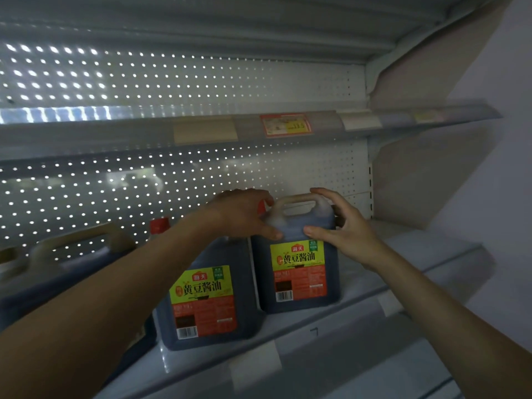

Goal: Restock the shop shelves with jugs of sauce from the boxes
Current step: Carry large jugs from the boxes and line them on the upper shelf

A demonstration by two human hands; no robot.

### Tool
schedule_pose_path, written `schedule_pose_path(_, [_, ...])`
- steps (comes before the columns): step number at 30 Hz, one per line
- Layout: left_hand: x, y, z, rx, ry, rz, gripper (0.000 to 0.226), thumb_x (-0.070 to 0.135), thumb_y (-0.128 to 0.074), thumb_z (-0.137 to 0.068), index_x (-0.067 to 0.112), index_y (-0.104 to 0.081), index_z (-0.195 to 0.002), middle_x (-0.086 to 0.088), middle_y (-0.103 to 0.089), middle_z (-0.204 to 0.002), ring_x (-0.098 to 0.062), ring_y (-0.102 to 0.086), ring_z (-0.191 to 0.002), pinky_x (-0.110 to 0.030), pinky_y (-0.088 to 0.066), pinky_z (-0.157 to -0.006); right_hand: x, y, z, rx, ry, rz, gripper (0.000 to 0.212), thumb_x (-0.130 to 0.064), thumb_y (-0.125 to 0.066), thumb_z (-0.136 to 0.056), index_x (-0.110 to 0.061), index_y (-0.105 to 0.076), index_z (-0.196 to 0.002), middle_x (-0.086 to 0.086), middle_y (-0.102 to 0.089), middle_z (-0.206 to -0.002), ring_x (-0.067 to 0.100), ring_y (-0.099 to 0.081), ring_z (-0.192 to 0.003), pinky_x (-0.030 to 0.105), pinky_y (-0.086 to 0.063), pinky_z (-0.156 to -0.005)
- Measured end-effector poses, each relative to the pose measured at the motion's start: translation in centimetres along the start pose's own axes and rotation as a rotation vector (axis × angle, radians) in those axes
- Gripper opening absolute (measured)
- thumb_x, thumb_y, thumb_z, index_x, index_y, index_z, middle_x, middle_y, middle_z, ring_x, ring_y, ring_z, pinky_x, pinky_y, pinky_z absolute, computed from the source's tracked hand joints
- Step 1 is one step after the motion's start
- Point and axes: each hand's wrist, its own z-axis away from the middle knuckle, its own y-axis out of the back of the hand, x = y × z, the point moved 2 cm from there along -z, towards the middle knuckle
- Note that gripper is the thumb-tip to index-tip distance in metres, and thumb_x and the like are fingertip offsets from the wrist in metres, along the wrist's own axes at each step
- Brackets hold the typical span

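On the shelf (359, 309), both hands – left hand (244, 213), right hand (342, 228) – hold the right soy sauce jug (299, 254) with loosely spread fingers, perhaps only steadying it; a push could knock the neighbour jug (207, 298).

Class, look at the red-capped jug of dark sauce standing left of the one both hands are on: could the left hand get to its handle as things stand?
Probably yes. The left hand rests on the right-hand dark sauce jug, directly above the neighbouring red-capped jug, with nothing between.

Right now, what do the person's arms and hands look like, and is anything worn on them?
Both forearms are bare, with no sleeves in view. The left hand and the right hand wear no gloves, and no rings, watch or bracelet show on either wrist. No markings are visible.
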Motion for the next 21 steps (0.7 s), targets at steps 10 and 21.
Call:
schedule_pose_path(10, [-0.3, 0.3, 0.3, -0.049, -0.045, 0.122, 0.087, 0.060, -0.083, -0.071, 0.057, -0.033, -0.143, 0.014, -0.061, -0.117, -0.015, -0.061, -0.113, -0.036, -0.048, -0.103, -0.2, -0.3, 0.6, 0.005, -0.036, 0.033, 0.074, -0.032, -0.084, -0.083, -0.040, -0.046, -0.146, -0.023, -0.062, -0.132, 0.002, -0.058, -0.125, 0.042, -0.051, -0.108])
schedule_pose_path(21, [-0.6, 0.0, -0.1, -0.004, -0.075, 0.087, 0.081, 0.052, -0.085, -0.071, 0.053, -0.040, -0.139, 0.021, -0.057, -0.091, -0.013, -0.063, -0.094, -0.036, -0.052, -0.091, -1.2, -1.4, 1.3, 0.028, -0.074, 0.094, 0.078, -0.042, -0.081, -0.085, -0.040, -0.040, -0.151, -0.028, -0.054, -0.141, -0.001, -0.050, -0.134, 0.041, -0.043, -0.117])
